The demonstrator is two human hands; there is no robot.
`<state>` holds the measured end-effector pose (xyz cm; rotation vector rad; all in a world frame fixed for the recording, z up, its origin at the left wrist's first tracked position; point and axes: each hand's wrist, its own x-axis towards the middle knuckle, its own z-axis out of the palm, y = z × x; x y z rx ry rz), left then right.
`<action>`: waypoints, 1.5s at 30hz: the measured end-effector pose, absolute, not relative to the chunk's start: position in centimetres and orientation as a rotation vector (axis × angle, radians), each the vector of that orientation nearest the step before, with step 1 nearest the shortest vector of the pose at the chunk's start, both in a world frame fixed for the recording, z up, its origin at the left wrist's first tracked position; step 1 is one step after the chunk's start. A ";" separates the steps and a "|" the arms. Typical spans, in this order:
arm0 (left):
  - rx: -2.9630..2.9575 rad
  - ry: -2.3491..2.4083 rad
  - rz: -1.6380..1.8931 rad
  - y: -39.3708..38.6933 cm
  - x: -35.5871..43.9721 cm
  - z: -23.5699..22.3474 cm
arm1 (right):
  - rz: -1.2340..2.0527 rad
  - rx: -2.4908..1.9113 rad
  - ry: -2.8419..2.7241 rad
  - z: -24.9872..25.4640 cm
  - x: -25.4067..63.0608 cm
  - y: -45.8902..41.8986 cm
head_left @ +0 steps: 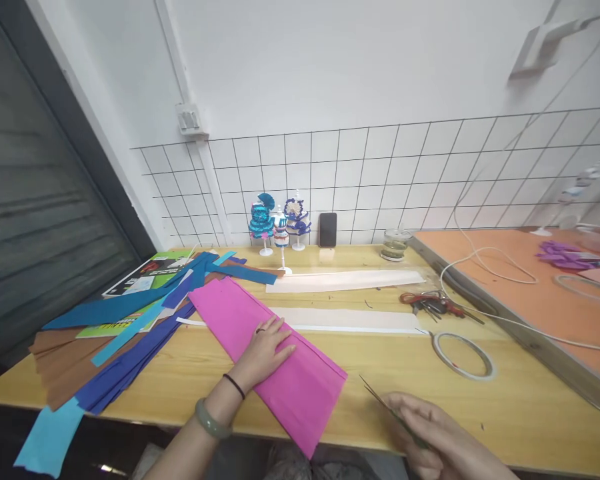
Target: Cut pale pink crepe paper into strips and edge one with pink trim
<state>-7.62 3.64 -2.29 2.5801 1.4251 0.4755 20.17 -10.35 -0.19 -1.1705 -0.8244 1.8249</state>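
Note:
A folded bright pink sheet of crepe paper (305,400) lies slantwise at the front of the table, one corner over the edge. My left hand (264,350) rests flat on it, fingers stretched out and holding nothing. To the right of the sheet, my right hand (425,427) is closed around a pair of scissors (375,393). Their thin blades point up and left towards the paper, apart from it, while the handles are mostly hidden by the fingers. Behind the pink sheet lie a pale strip edged in white (350,320) and another pale strip (345,281).
Blue, turquoise and brown paper strips (115,310) overlap a magazine (150,273) on the left. A tape roll (464,357), red-handled tools (435,303) and a glass (396,245) are on the right. Decorated stands (263,223) and a phone (328,230) line the wall.

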 end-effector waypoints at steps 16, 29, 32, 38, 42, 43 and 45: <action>2.571 0.838 0.455 6.0 -1.5 -1.5 | 1.287 -1.680 -1.152 -0.6 19.7 -10.5; 2.665 0.815 0.410 4.9 -1.6 -1.6 | 1.456 -1.772 -1.321 -0.9 19.3 -9.0; 2.674 0.818 0.442 4.8 -1.6 -1.6 | 1.471 -1.753 -1.346 -1.0 19.3 -8.9; 2.606 0.832 0.506 4.8 -1.7 -1.5 | 1.482 -1.820 -1.395 -0.4 19.2 -9.0; 2.551 0.820 0.495 4.7 -1.8 -1.1 | 1.471 -1.853 -1.382 -0.9 19.0 -8.8; 2.540 0.817 0.494 4.7 -1.8 -1.0 | 1.459 -1.836 -1.394 -1.1 19.0 -8.7; 2.520 0.816 0.502 4.7 -1.9 -0.8 | 1.395 -1.787 -1.454 -1.2 18.9 -8.5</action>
